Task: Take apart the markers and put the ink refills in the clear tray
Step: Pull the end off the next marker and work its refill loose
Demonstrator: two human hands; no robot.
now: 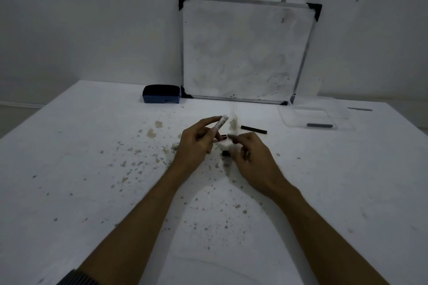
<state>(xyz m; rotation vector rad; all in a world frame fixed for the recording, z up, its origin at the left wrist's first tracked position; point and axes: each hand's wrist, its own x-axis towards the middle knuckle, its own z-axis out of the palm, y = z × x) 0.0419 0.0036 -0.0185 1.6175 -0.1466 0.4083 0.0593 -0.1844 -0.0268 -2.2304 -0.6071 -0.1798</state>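
At the table's middle, your left hand (196, 143) pinches the white marker barrel (221, 122), long axis tilted far-right, your right hand (249, 154) loosely curled beside it, nearer the loose refill (253, 129) and far-right clear tray (317, 114).

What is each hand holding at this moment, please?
Left hand: closed on the white marker barrel.
Right hand: fingers curled beside a small black piece; grip cannot be told.

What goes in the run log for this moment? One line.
left hand: grip on marker barrel | right hand: beside black cap | clear tray: one refill
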